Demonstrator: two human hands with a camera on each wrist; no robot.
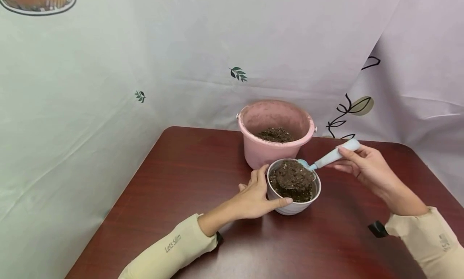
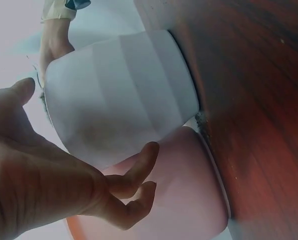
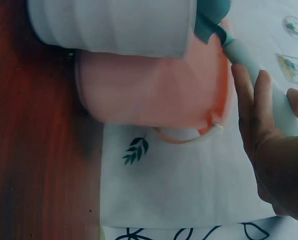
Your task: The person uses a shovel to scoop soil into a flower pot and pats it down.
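A white flowerpot (image 1: 291, 208) stands on the table, with dark soil (image 1: 286, 180) heaped near its rim. My left hand (image 1: 255, 198) holds the pot from the left, thumb along the front of the rim and fingers round the far left side. In the left wrist view its bent fingers (image 2: 139, 170) lie against the pot's wall (image 2: 124, 95). With my right hand (image 1: 369, 170) I grip the handle of a light blue trowel (image 1: 335, 154). The trowel tilts down over the pot's right rim, its blade partly hidden by a mound of soil.
Directly behind the flowerpot stands a pink bucket (image 1: 268, 152), part filled with soil (image 1: 275, 135). The dark red table (image 1: 174, 178) has a back edge close to white patterned cloth (image 1: 195, 49), which also hangs at both sides.
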